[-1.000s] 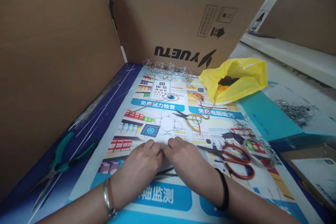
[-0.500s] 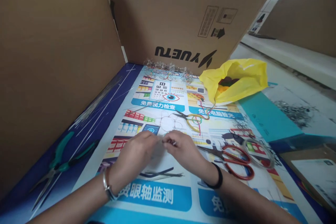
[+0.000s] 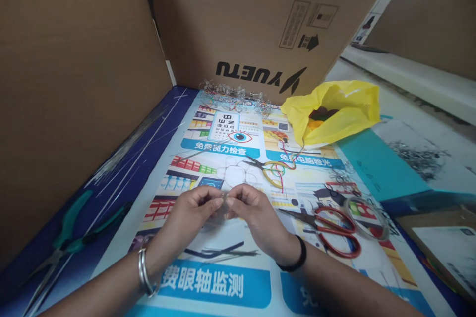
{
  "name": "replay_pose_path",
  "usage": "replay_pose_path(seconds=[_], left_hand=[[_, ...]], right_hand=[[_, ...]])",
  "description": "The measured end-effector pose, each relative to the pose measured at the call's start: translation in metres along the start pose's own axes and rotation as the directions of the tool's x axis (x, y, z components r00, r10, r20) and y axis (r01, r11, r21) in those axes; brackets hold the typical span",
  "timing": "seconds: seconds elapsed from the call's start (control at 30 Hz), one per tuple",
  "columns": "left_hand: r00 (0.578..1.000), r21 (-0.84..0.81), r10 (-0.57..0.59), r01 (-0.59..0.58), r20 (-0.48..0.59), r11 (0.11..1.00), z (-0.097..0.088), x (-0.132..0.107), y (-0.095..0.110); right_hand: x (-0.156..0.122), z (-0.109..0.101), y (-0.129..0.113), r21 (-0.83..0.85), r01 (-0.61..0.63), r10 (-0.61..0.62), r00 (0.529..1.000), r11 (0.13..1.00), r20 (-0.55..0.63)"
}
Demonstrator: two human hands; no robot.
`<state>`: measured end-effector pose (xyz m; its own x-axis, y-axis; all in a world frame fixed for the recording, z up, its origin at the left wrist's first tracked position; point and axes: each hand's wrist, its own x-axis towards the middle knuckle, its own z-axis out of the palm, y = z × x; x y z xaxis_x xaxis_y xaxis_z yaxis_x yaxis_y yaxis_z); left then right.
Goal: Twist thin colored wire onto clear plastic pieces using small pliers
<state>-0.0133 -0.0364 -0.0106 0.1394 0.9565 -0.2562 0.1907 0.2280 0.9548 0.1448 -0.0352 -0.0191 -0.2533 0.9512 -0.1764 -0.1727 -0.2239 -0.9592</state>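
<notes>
My left hand [image 3: 197, 213] is closed in a pinch, thumb against the fingers, over the middle of the printed sheet. Close against it, fingertips nearly touching, my right hand [image 3: 256, 215] pinches too. Between them shows a bit of what looks like thin wire [image 3: 225, 198], mostly hidden by the fingers. Just beyond the hands lie thin wire loops [image 3: 238, 174] and small yellow-handled scissors [image 3: 266, 168]. Red-handled scissors [image 3: 330, 228] lie to the right of my right hand. Below the hands are short dark strips [image 3: 226, 251].
Green-handled pliers [image 3: 70, 242] lie at left, near loose straight wires [image 3: 126, 151]. Tangled wire pieces [image 3: 238, 98] line the back by a cardboard wall [image 3: 253, 20]. A yellow bag [image 3: 345, 114], a clear round spool [image 3: 366, 218] and a wire heap [image 3: 420, 158] are at right.
Both hands have rolled so the thumbs now show on top, and the fingertips have come closer together. The view has shifted slightly; the tools lie as before.
</notes>
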Motion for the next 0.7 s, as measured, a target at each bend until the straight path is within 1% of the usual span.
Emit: replay_pose_path(seconds=[0.13, 0.3, 0.4, 0.47, 0.5, 0.53, 0.57, 0.63, 0.67, 0.7], left_hand=[[1.000, -0.006, 0.009, -0.009, 0.015, 1.000, 0.000, 0.000, 0.000], [1.000, -0.037, 0.007, -0.007, -0.006, 0.999, 0.000, 0.000, -0.003], [1.000, -0.019, 0.015, -0.015, 0.018, 1.000, -0.001, 0.000, -0.004], [0.999, 0.040, 0.024, -0.024, 0.021, 0.999, -0.002, 0.002, -0.004], [0.999, 0.078, 0.036, -0.037, 0.013, 0.996, -0.003, 0.003, -0.004], [0.999, 0.119, 0.053, -0.053, 0.002, 0.991, -0.004, 0.004, -0.003], [0.997, 0.161, 0.073, -0.071, -0.009, 0.984, -0.005, 0.004, -0.002], [0.993, 0.233, 0.113, -0.105, -0.024, 0.967, -0.006, 0.004, -0.001], [0.991, 0.264, 0.129, -0.120, -0.020, 0.957, -0.007, 0.004, 0.000], [0.990, 0.292, 0.144, -0.134, -0.010, 0.947, -0.007, 0.004, 0.001]], right_hand=[[0.001, -0.001, 0.002, 0.001, 0.006, -0.007, 1.000, 1.000, 0.023], [0.002, -0.001, 0.002, -0.023, 0.018, -0.017, 0.999, 1.000, 0.038], [0.004, -0.004, -0.001, -0.140, 0.019, -0.009, 0.997, 0.990, 0.070], [0.005, -0.009, -0.006, -0.324, 0.059, -0.025, 0.994, 0.944, 0.109], [0.005, -0.012, -0.010, -0.447, 0.101, -0.051, 0.991, 0.889, 0.123], [0.005, -0.016, -0.014, -0.581, 0.151, -0.087, 0.987, 0.800, 0.136], [0.005, -0.019, -0.018, -0.714, 0.190, -0.137, 0.982, 0.673, 0.133], [0.004, -0.025, -0.025, -0.912, 0.196, -0.211, 0.969, 0.360, 0.125], [0.005, -0.027, -0.027, -0.964, 0.174, -0.224, 0.966, 0.203, 0.127], [0.005, -0.029, -0.028, -0.985, 0.156, -0.217, 0.966, 0.066, 0.139]])
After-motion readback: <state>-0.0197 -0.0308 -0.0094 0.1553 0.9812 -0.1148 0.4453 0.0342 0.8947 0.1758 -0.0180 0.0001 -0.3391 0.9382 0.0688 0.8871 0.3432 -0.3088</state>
